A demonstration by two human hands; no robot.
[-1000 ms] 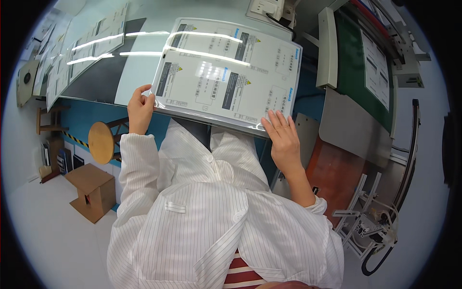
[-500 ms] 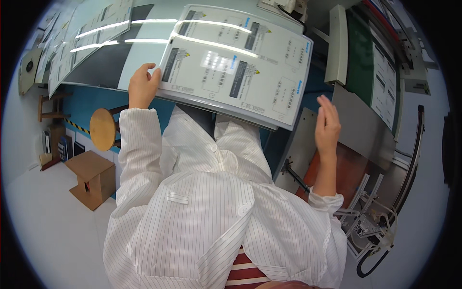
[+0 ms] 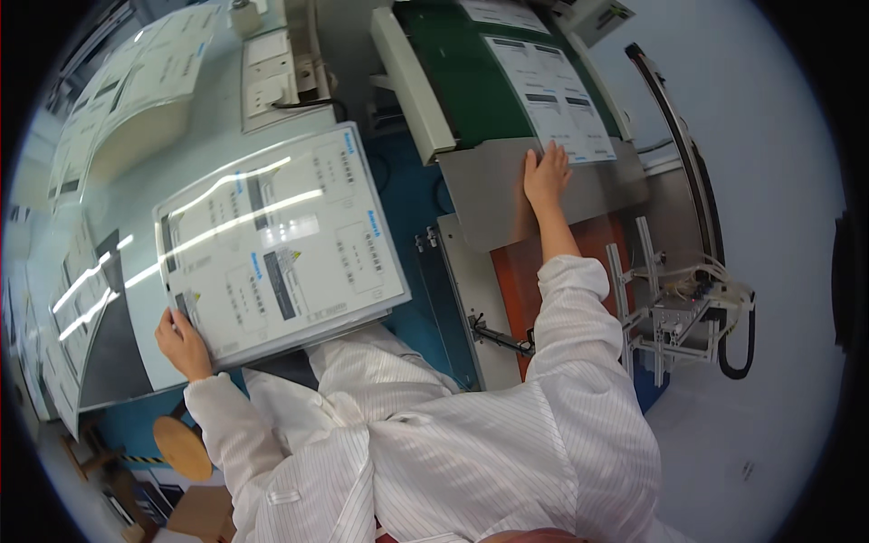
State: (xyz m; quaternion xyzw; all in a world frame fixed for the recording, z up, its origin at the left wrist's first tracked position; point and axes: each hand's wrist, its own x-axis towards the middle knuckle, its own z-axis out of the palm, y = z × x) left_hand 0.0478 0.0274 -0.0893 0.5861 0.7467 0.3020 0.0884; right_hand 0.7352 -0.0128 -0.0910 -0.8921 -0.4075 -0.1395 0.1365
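Since the earlier frame, the right hand (image 3: 547,179) is no longer hovering beside the stack of printed sheets (image 3: 312,262) but is reaching to the near end of the green belt (image 3: 439,68), and my view is swinging that way too. Its fingers are extending rather than clenching, and are overlapping the near left corner of a printed sheet (image 3: 554,100); whether they are gripping it, I'm not able to tell. That sheet is lying partly on the belt and partly on the metal plate (image 3: 493,195) at the belt's near end. Left of the belt, the left hand (image 3: 184,346) is curling at the stack's near left corner, and I'm not able to tell whether it is grasping or just resting. I'm judging the work to be partway along: the stack is already sitting left of the belt, while the near sheet is not yet leaving the belt's end and another sheet (image 3: 507,13) is lying farther up the belt, so both are seemingly remaining.
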